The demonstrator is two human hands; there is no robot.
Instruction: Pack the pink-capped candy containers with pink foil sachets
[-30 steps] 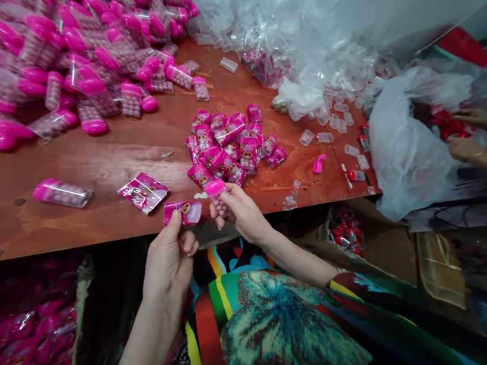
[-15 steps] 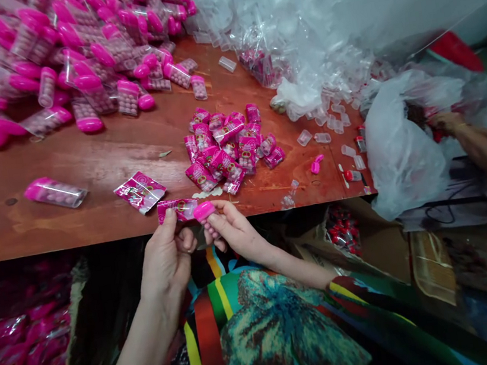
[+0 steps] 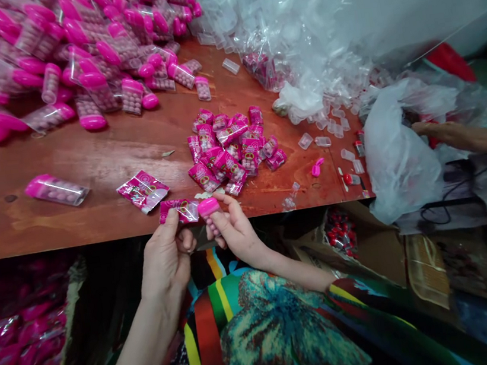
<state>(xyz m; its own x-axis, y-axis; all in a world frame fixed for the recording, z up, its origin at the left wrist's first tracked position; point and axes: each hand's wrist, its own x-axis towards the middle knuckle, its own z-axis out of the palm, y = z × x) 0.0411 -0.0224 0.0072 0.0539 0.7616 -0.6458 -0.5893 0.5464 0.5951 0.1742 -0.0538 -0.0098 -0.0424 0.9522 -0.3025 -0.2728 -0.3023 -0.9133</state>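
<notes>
The person's left hand is bent inward and pinches a pink wrapper. Just beside it, the right hand holds a pink-capped bottle, near the edge of the counter. Farther lie small packets.

I can read no lettering: the print on my pink wrapper and the piled packets is too small.
</notes>
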